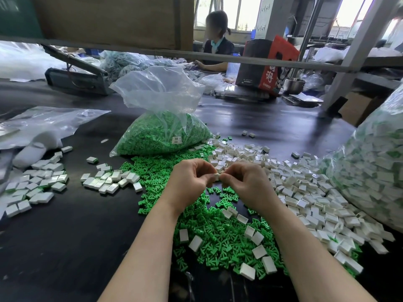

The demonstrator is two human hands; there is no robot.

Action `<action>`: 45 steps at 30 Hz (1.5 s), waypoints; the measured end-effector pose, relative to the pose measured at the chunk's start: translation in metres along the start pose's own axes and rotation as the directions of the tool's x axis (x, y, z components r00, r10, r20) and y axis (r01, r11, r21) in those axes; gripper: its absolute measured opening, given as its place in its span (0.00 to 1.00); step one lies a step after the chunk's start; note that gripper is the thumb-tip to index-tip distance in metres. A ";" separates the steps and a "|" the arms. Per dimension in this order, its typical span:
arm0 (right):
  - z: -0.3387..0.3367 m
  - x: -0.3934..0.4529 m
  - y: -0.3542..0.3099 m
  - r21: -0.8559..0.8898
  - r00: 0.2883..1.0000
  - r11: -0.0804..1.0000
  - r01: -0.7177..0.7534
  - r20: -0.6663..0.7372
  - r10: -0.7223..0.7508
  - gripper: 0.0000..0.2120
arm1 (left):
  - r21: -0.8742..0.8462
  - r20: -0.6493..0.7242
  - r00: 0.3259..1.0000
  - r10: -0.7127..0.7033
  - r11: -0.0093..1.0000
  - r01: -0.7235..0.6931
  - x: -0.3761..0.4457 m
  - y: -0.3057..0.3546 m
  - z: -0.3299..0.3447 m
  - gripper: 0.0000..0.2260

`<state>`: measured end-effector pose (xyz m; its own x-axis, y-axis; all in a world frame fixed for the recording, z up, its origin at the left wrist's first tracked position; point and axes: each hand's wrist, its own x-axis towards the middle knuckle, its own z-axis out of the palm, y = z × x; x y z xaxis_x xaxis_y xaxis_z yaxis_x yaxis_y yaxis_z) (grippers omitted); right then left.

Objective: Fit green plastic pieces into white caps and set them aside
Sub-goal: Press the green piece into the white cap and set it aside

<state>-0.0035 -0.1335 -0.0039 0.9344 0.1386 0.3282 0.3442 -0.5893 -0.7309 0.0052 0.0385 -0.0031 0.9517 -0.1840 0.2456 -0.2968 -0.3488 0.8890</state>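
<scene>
Fingers of both hands pinch white cap

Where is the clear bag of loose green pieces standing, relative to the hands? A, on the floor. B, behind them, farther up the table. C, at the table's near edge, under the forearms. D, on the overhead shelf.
B: the clear bag of green pieces stands upright on the black table, beyond the left hand and right hand, which meet on a white cap.

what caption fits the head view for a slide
Both hands, left hand and right hand, pinch a white cap above loose green pieces.
</scene>
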 end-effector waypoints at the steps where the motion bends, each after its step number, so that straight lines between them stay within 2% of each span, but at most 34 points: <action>1: 0.000 0.000 0.000 -0.038 1.000 0.999 0.020 0.009 -0.020 0.05 | 0.025 0.011 1.000 0.002 1.000 -0.002 0.000 0.000 0.000 0.03; 3: 0.000 0.000 -0.001 -0.058 0.999 0.997 0.044 0.005 -0.044 0.05 | 0.057 0.022 1.000 0.016 0.998 -0.017 0.000 0.001 0.001 0.04; 6: 0.000 -0.001 -0.001 0.103 0.999 0.995 0.004 -0.042 0.000 0.05 | -0.025 -0.009 1.000 0.025 0.999 -0.025 0.000 0.002 0.000 0.05; 12: 0.000 -0.003 0.000 0.361 0.999 0.932 -0.018 -0.037 0.033 0.05 | -0.177 0.005 1.000 -0.013 0.984 0.014 0.000 0.003 0.001 0.06; 15: -0.001 -0.004 0.001 0.413 0.998 0.909 -0.047 -0.011 0.057 0.04 | -0.190 0.016 1.000 -0.014 0.982 0.017 0.000 0.003 0.000 0.04; 17: 0.001 -0.004 0.002 0.452 0.994 0.886 -0.107 0.041 0.100 0.14 | -0.257 -0.002 0.999 -0.045 0.966 0.043 -0.001 0.005 0.001 0.03; 21: 0.006 -0.004 0.002 0.578 0.947 0.752 -0.318 0.229 0.224 0.30 | -0.338 -0.043 0.993 -0.109 0.937 0.088 -0.001 0.009 0.004 0.02; 24: 0.010 -0.003 0.001 0.638 0.915 0.664 -0.389 0.350 0.200 0.36 | -0.412 -0.032 0.989 -0.143 0.904 0.117 0.000 0.011 0.006 0.01; 27: 0.014 -0.002 0.000 0.726 0.915 0.563 -0.395 0.362 0.175 0.33 | -0.471 0.006 0.989 -0.147 0.872 0.132 -0.001 0.014 0.010 0.02; 32: 0.017 -0.002 -0.003 0.839 0.936 0.415 -0.352 0.307 0.172 0.23 | -0.541 0.008 0.989 -0.151 0.830 0.131 -0.001 0.017 0.015 0.06; 35: 0.019 -0.004 -0.005 0.880 0.935 0.319 -0.351 0.314 0.161 0.22 | -0.577 0.009 0.985 -0.171 0.804 0.145 0.000 0.017 0.016 0.05; 39: 0.019 -0.003 -0.005 0.899 0.934 0.263 -0.352 0.319 0.159 0.21 | -0.599 0.006 0.983 -0.181 0.787 0.149 -0.001 0.019 0.017 0.04; 42: 0.018 -0.003 -0.003 0.911 0.939 0.236 -0.338 0.312 0.142 0.20 | -0.546 -0.019 0.988 -0.155 0.829 0.120 -0.002 0.021 0.019 0.05; 45: 0.018 -0.003 -0.002 0.911 0.945 0.253 -0.325 0.307 0.110 0.19 | -0.445 -0.048 0.993 -0.109 0.892 0.077 -0.003 0.022 0.019 0.04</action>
<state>-0.0053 -0.1187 -0.0141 0.9493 0.3108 0.0465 -0.1328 0.5308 -0.8370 -0.0054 0.0138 0.0082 0.9811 -0.1006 0.1650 -0.1570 0.0832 0.9841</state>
